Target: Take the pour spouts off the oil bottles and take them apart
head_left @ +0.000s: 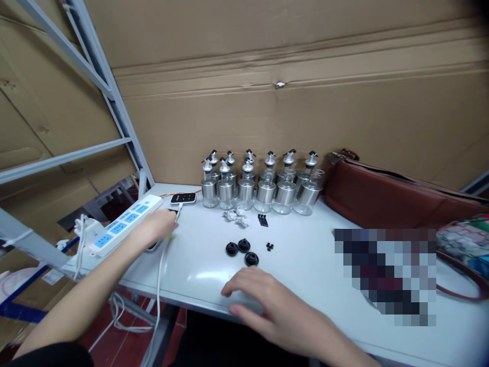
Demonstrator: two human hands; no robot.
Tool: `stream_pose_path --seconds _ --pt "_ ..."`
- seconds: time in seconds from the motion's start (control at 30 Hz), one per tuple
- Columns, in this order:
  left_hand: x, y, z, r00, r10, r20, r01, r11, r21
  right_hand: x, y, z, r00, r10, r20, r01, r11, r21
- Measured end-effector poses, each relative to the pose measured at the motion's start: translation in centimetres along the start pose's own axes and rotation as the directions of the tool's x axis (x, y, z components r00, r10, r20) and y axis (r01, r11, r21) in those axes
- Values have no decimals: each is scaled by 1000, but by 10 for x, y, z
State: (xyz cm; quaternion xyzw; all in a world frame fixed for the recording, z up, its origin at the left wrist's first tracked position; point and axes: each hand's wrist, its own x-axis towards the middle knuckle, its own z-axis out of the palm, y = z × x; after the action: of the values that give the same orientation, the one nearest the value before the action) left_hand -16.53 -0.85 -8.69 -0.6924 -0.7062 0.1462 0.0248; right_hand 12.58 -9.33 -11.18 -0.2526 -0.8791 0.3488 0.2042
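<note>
My left hand (pixel 158 227) is over the left part of the table, beside the power strip and the white cable (pixel 162 257). It covers part of a dark flat object (pixel 153 247); its fingers are blurred and mostly hidden. At the front edge my right hand (pixel 263 300) hovers low with thumb and fingers apart, holding nothing. Just beyond it lie three black round stoppers (pixel 244 245). Several tiny black pieces (pixel 270 246), black flat strips (pixel 263 220) and silvery-white spout tops (pixel 237 216) lie farther back. Behind them stand glass bottles with steel bands (pixel 245 189), many fitted with pourer spouts.
A white power strip (pixel 128 221) with a plugged-in adapter lies at the left edge. Near it rests a small black device (pixel 183 198) with lights. On the right are a brown leather bag (pixel 382 196) and a pixelated patch. Cardboard (pixel 229 112) walls the back; a metal frame (pixel 110 102) rises left.
</note>
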Motion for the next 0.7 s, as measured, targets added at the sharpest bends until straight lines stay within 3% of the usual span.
stream_pose_path --seconds 0.1,0.2,0.3,0.43,0.57,0.7 --pt "-13 19 27 1000 12 -22 -11 999 31 0 2 -17 999 -25 -48 20 994 -109" --pt "-13 28 41 997 23 -72 -21 999 29 1 4 -28 996 -73 -49 61 974 -219" --pt "-10 35 36 994 -2 -105 6 999 33 6 7 -40 991 -101 -87 73 957 -282" --pt "-12 58 11 985 -9 -175 16 999 39 22 23 -64 976 -70 -207 1 949 -316" --pt "-12 105 -7 917 168 -361 -190 981 -25 40 54 -77 936 22 -351 -150 928 -342" --pt "-2 148 2 811 196 -550 -332 930 -157 45 79 -69 959 102 -265 -206 892 -403"
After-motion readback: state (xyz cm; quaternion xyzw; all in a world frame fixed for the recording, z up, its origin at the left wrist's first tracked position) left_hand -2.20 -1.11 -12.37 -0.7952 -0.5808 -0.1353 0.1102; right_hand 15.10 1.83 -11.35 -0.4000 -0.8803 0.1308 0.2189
